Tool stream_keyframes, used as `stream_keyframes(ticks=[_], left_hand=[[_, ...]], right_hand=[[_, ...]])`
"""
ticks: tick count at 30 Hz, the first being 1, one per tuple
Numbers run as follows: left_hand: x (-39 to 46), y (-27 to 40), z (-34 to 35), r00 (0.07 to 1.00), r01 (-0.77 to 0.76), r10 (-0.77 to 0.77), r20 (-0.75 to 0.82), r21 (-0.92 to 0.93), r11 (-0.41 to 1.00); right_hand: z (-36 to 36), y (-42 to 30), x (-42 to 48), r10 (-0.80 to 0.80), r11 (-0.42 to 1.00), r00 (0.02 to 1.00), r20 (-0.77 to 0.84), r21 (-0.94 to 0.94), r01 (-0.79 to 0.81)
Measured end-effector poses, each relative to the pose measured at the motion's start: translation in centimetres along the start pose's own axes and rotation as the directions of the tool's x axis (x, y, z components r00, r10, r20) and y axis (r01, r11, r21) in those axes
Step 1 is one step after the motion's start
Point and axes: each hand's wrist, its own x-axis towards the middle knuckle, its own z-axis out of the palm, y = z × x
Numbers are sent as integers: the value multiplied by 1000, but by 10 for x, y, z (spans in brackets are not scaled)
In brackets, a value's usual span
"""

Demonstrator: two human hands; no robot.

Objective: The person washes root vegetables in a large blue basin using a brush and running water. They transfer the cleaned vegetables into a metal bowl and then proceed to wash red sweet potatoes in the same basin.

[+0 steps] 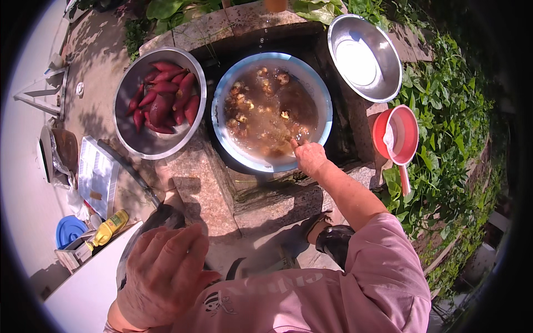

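An enamel basin with a blue-and-white rim (327,120) holds muddy brown water, with knobbly pale-brown root pieces (283,78) in it. My right hand (310,157) reaches over the basin's near right edge, fingertips at the water; whether it grips anything there is hidden. Close to the camera, my left hand (166,266) is raised before my chest with its fingers curled; its palm is hidden. Left of the enamel basin, a steel bowl (125,137) holds several red-skinned sweet potatoes (162,109).
A second steel bowl (385,62) tilts at the upper right, above a red plastic strainer or dipper (403,137) with a handle. Stone edging (208,187) surrounds the basin's pit. A yellow bottle (110,227) and a blue lid (70,232) lie lower left. Leafy plants grow at right.
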Motion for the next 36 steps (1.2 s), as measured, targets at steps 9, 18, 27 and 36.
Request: stream_keyframes(ticks=[9, 18, 27, 36], left_hand=[[4, 5, 1, 999, 29, -32, 42, 65, 997], [-1, -6, 0, 997, 38, -38, 65, -3, 999], [1, -23, 7, 999, -16, 16, 44, -3, 1000], [5, -20, 10, 997, -41, 41, 64, 12, 999]], right_hand=[[-8, -38, 60, 266, 838, 949, -170, 527, -140], [9, 44, 5, 432, 860, 883, -183, 379, -342], [6, 10, -15, 242, 924, 944, -223, 351, -153], [-1, -40, 33, 188, 948, 978, -94, 279, -155]])
